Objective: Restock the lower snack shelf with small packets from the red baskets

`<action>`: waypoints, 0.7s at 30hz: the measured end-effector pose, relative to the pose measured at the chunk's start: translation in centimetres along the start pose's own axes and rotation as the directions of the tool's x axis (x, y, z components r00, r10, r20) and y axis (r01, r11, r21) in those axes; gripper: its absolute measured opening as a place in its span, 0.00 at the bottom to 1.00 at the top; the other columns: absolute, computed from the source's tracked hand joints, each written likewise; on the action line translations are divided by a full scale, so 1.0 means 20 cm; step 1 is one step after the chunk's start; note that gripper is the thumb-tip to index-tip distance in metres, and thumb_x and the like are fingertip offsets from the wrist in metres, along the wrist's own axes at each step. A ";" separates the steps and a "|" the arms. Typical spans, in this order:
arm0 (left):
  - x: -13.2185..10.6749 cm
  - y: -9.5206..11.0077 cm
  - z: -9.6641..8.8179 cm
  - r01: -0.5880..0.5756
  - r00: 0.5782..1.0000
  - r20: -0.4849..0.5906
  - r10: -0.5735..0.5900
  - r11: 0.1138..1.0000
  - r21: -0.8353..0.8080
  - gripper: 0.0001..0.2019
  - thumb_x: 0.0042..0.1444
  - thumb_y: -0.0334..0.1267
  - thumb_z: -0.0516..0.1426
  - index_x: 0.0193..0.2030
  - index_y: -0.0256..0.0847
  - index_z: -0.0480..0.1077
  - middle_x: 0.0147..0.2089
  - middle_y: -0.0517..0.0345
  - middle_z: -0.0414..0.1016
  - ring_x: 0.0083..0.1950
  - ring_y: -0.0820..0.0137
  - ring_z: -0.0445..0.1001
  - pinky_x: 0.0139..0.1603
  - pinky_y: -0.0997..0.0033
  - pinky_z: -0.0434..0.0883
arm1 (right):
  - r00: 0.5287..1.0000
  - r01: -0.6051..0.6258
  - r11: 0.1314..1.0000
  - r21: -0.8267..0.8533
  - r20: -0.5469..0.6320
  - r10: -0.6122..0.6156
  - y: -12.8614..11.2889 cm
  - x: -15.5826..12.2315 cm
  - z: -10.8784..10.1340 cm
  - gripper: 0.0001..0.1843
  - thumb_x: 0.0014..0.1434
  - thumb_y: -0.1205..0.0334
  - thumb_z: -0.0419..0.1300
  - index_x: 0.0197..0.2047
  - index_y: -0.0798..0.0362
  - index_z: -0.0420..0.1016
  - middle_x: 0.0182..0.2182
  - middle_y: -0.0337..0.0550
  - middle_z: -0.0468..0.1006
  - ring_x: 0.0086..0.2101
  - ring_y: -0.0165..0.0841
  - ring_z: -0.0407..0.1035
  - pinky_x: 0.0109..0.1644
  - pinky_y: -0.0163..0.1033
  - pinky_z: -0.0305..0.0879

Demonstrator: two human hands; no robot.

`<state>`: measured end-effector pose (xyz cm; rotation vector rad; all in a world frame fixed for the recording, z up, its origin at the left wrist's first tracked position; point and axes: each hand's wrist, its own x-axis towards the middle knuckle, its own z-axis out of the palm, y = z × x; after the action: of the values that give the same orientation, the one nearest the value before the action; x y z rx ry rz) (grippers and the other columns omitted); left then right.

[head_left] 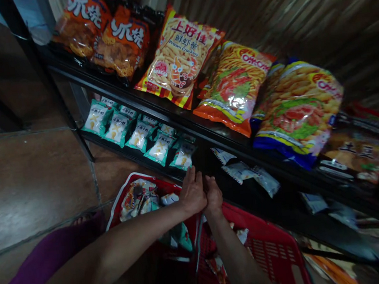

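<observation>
My left hand (193,193) reaches to the lower shelf with its fingers stretched out. Its fingertips are at the lower edge of a small green-and-white snack packet (183,155), the last in a row of such packets. Close beside it, my right hand (213,196) is closed with its fingers curled; whatever it may hold is hidden. Below my hands stand two red shopping baskets. The left basket (112,212) holds several small snack packets (141,197), and the right basket (274,246) has a few packets partly covered by my right forearm.
The black shelf edge (158,113) runs just above my hands. Large snack bags stand on the upper shelf, among them a prawn cracker bag (181,60) and an orange-bottomed bag (234,86). Loose pale packets (245,172) lie on the lower shelf to the right.
</observation>
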<state>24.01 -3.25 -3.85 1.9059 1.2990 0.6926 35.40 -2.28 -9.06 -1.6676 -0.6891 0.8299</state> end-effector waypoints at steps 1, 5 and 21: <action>-0.03 0.00 -0.01 0.021 0.999 0.033 -0.022 1.000 0.015 0.32 0.50 0.29 0.51 0.63 0.19 0.54 0.70 0.28 0.43 0.72 0.51 0.39 0.70 0.54 0.48 | 0.999 -0.049 0.998 0.049 -0.010 0.050 -0.01 -0.05 -0.02 0.26 0.51 0.43 0.54 0.44 0.55 0.74 0.47 0.48 0.78 0.49 0.40 0.71 0.54 0.46 0.67; -0.17 0.00 -0.10 0.054 0.991 0.117 -0.067 0.993 0.108 0.33 0.46 0.27 0.52 0.62 0.22 0.57 0.70 0.32 0.44 0.72 0.52 0.40 0.70 0.55 0.49 | 0.989 -0.146 0.977 0.154 0.006 0.147 -0.07 -0.24 -0.05 0.24 0.52 0.44 0.55 0.42 0.54 0.73 0.49 0.49 0.76 0.51 0.39 0.70 0.57 0.45 0.65; -0.05 -0.12 -0.25 0.202 0.978 0.017 -0.206 0.971 0.130 0.32 0.51 0.28 0.52 0.65 0.25 0.54 0.70 0.33 0.47 0.72 0.56 0.44 0.69 0.60 0.48 | 0.991 -0.078 0.986 0.150 0.122 0.060 -0.13 -0.10 0.13 0.33 0.56 0.38 0.50 0.55 0.52 0.70 0.62 0.50 0.63 0.62 0.39 0.57 0.63 0.50 0.54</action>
<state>18.49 -2.39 -2.81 1.8409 1.5254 0.4838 32.03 -1.90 -6.63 -1.5188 -0.6330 1.0124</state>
